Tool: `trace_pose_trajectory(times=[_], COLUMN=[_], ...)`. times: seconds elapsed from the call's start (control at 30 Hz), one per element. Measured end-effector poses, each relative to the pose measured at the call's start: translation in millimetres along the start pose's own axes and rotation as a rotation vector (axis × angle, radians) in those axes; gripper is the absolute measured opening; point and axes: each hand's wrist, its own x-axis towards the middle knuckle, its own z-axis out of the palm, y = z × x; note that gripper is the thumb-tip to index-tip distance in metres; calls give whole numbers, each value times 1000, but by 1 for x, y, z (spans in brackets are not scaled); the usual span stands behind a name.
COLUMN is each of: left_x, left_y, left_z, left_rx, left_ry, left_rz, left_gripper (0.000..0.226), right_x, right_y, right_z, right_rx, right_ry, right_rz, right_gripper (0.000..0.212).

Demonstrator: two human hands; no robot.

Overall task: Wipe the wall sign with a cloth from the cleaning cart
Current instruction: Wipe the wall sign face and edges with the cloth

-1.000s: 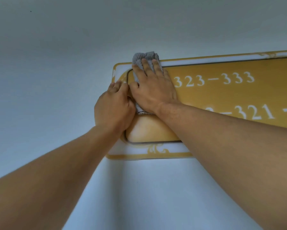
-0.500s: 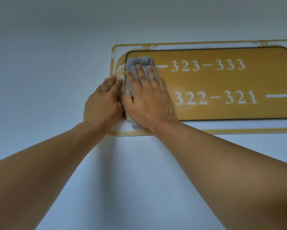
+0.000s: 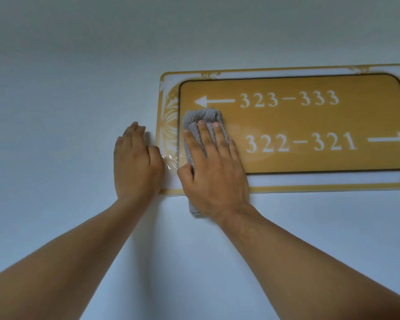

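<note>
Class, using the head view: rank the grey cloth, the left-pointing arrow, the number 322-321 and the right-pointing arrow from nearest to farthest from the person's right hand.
1. grey cloth, under the right hand.
2. number 322-321, just right.
3. left-pointing arrow, above; close to second place.
4. right-pointing arrow, far right.

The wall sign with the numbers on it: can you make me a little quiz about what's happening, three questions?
1. True or false: the right hand presses a grey cloth flat on the wall sign.
2. Which way does the arrow beside 323-333 point? A) left B) right C) up
3. Fill in: the left hand rests on the ____, beside the sign's left edge.

Key: 1 true; 2 A; 3 wall.
</note>
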Motion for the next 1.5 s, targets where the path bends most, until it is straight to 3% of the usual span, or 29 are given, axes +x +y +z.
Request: trace_pose_trajectory(times=[0.33,0.7,0.8,0.97,1.17,1.27,1.4,1.5], left_x=[0,6,7,39,66,68,68,81], left_y=[-5,-21,-18,-30,-16,-25,-26,-29], left_z=[1,7,4,-25,-13,-4,8,3], left_rx=[-36,2,101,385,311,276,374,490], left_ry=[-4,40,29,12,23,48,87,28], left_rz=[24,5,69,329,196,219,135,133], left_gripper=[49,42,37,33,43,40,34,32], right_x=[-20,-8,-6,-1,23,48,75,93], right_y=[-3,-1,1,1,3,3,0,-2], right_z=[-2,-4,-4,-1,0,3,10,14], right_rx=[3,-66,-65,-38,-20,5,38,51], right_ry=[28,-117,-122,-124,-144,-123,-79,-63], right_rz=[-7,-57,-72,-81,-107,-77,-28,-11], right_gripper=[67,73,74,77,75,74,74,76])
